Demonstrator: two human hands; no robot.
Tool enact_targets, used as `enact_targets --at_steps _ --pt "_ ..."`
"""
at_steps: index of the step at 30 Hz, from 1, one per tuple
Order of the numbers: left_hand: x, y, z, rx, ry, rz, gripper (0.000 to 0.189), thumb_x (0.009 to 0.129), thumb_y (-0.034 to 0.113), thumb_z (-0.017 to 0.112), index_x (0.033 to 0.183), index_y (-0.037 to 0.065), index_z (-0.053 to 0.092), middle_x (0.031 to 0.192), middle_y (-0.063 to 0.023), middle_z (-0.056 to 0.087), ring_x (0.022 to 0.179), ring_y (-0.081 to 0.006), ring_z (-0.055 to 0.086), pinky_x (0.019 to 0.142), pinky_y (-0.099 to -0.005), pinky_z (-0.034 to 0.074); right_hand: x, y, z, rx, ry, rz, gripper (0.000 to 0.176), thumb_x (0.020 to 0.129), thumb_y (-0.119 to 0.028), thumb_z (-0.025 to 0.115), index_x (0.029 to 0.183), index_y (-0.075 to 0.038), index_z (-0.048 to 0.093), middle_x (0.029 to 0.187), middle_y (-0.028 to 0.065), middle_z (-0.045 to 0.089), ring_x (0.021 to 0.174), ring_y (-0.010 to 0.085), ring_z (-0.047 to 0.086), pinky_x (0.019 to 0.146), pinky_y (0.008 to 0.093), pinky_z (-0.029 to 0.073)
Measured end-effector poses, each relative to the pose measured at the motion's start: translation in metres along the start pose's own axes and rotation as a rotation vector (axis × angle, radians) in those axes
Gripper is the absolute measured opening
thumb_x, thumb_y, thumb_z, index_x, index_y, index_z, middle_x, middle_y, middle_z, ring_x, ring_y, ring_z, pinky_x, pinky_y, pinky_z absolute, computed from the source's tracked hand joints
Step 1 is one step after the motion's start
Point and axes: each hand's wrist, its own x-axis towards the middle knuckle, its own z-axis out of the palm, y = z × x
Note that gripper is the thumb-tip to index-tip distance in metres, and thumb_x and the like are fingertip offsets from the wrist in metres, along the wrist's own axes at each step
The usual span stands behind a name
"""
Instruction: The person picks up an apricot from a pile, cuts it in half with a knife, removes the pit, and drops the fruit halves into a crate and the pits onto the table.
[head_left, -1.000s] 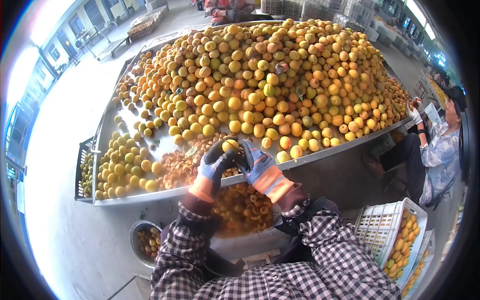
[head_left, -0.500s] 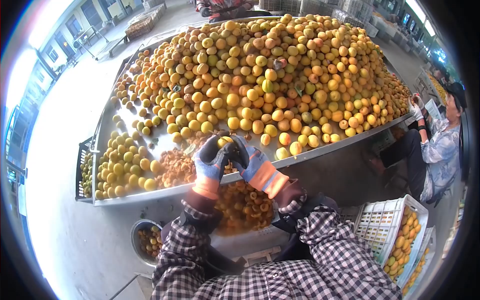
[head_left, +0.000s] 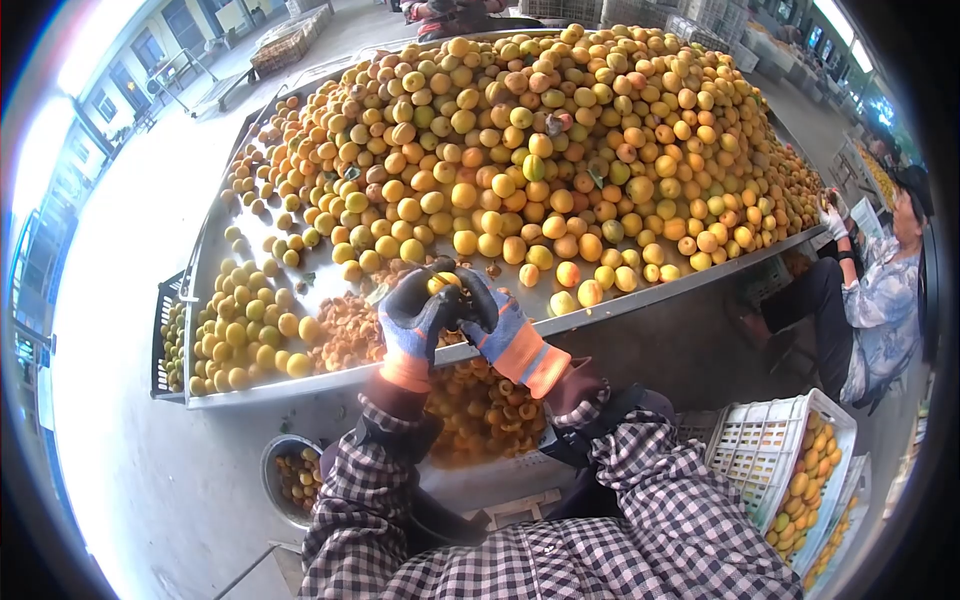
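Both my hands wear grey-blue and orange work gloves and meet just above the near edge of the metal table. My left hand is closed around a yellow apricot. Against the apricot's right side press the bent fingers of my right hand, which partly hide it. Behind the hands rises a big heap of whole apricots. Opened apricot pieces lie on the table left of my left hand. Below my wrists is a container of split apricot halves.
Greenish-yellow apricots fill the table's left corner, beside a black crate. A bucket stands on the floor at lower left. White crates of apricots stand at right. Another person sits at right; one more is across the table.
My hands have shifted slightly left, still together around the apricot. The heap looks about the same.
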Motion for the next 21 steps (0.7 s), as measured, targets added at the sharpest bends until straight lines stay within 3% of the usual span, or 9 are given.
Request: enact_targets --at_steps 6,13,16,19,21 --pt "0.0 0.004 0.002 -0.009 0.025 -0.093 0.037 0.081 0.008 0.056 0.116 -0.003 0.06 0.09 -0.0052 0.066 0.07 -0.0108 0.063 0.064 -0.0227 0.051 -0.003 -0.018 -0.004 -0.333 -0.062 0.138 0.068 0.085 -0.023 0.064 0.142 -0.006 0.033 0.111 0.0223 0.062 0.101 0.0388 0.061 0.087 0.0441 0.049" --pt "-0.001 0.001 0.001 -0.018 0.002 -0.079 0.044 0.078 0.007 0.054 0.121 -0.002 0.055 0.093 -0.0069 0.065 0.069 -0.012 0.063 0.058 -0.0221 0.051 -0.002 -0.017 0.0 -0.261 -0.121 0.23 0.066 0.086 -0.024 0.061 0.142 -0.008 0.031 0.113 0.0227 0.061 0.102 0.0392 0.06 0.086 0.0449 0.049" --pt "-0.001 0.003 -0.001 0.091 -0.015 -0.046 0.047 0.076 0.005 0.054 0.122 -0.002 0.054 0.099 -0.0085 0.063 0.071 -0.0133 0.063 0.057 -0.0226 0.051 -0.001 -0.001 0.007 -0.196 0.003 0.119 0.066 0.086 -0.025 0.061 0.142 -0.007 0.031 0.111 0.0238 0.061 0.103 0.0414 0.058 0.087 0.0459 0.049" --pt "-0.002 0.006 -0.003 -0.021 -0.034 -0.144 0.052 0.074 -0.002 0.05 0.126 -0.001 0.052 0.111 -0.0127 0.059 0.083 -0.0169 0.065 0.063 -0.0268 0.056 0.006 0.011 0.005 -0.122 0.06 0.128 0.055 0.089 -0.023 0.06 0.137 -0.006 0.039 0.108 0.022 0.063 0.099 0.0353 0.063 0.084 0.0408 0.05" --pt "-0.003 0.008 0.001 -0.073 -0.05 -0.059 0.057 0.073 0.003 0.052 0.13 -0.004 0.048 0.119 -0.0153 0.057 0.091 -0.0204 0.065 0.066 -0.026 0.056 0.013 0.014 -0.007 0.314 0.104 0.373 0.042 0.091 -0.016 0.06 0.129 -0.003 0.048 0.102 0.0161 0.065 0.09 0.0211 0.063 0.079 0.0328 0.049"
